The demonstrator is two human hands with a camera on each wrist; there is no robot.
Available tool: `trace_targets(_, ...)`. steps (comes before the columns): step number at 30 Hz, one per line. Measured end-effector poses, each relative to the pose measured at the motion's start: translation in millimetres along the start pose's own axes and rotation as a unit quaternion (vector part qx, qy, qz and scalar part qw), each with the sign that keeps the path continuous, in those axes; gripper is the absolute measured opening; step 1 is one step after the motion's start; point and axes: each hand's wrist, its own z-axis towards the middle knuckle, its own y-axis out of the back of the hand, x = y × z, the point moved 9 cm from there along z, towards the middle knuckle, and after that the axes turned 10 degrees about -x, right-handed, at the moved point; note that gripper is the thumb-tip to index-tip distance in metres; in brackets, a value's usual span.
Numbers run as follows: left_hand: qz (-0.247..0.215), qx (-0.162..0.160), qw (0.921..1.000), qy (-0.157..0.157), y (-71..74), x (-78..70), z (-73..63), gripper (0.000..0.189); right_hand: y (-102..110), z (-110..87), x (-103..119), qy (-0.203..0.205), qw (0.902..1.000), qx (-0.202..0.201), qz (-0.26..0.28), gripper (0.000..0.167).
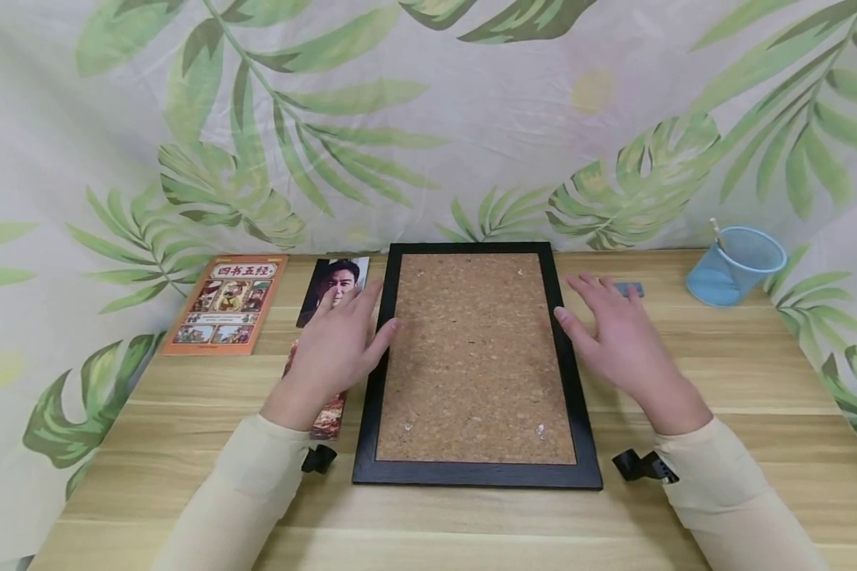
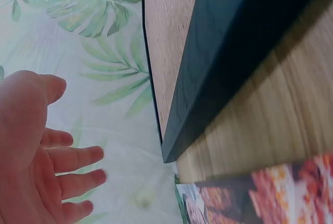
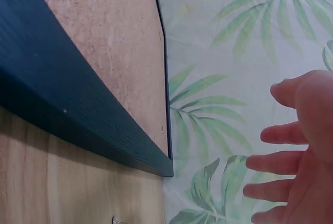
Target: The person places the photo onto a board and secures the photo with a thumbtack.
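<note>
A cork board [image 1: 478,357] with a black frame [image 1: 478,474] lies flat on the wooden table in front of me. My left hand [image 1: 336,341] is over its left side, thumb near the frame's edge, fingers straight and spread. On the opposite side, my right hand [image 1: 617,341] is held the same way, its thumb by the right edge. Neither hand holds anything. Both wrist views show the palms turned toward the board, with relaxed fingers. Partly under the left hand in the head view are a portrait photo [image 1: 313,289] and a reddish picture [image 1: 328,420].
An orange illustrated book [image 1: 224,305] lies at the back left. Behind the right hand is a small blue item [image 1: 630,289]. A light blue mesh cup [image 1: 735,266] with a thin stick in it stands at the back right. A leaf-patterned cloth [image 1: 500,143] hangs behind the table.
</note>
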Motion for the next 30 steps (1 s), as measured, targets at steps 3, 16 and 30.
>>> trace_targets(3,-0.003,-0.001,1.0000,0.009,1.9,7.1,-1.0,0.067,8,0.0,-4,-0.017,0.9990,-0.022,0.035,0.052)
trace_targets(16,-0.089,0.043,0.9898,0.103,-2.9,50.0,-5.4,0.045,13,-3.3,-36,-0.054,0.9945,-0.035,0.083,0.035)
trace_targets(30,-0.117,0.090,0.9721,0.182,-15.9,101.1,-9.7,0.044,-3,-10.8,-72,-0.057,0.9969,0.029,0.045,0.015)
